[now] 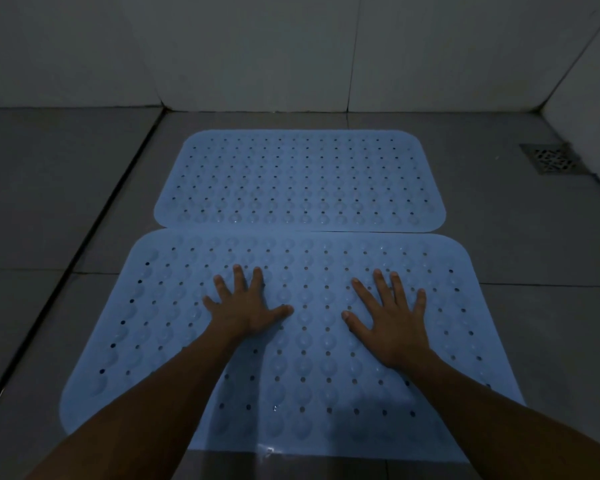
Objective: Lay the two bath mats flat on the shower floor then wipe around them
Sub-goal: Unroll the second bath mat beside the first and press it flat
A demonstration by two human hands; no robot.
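Near bath mat [291, 341] flat on shower floor [66, 202], far bath mat [298, 181] touching at twelve o'clock. Left hand [243, 306] and right hand [388, 323] spread, fingers straight, pressing down, gripping nothing. Probably seating the suction cups. Next: fetching a cloth, none visible, for wiping.
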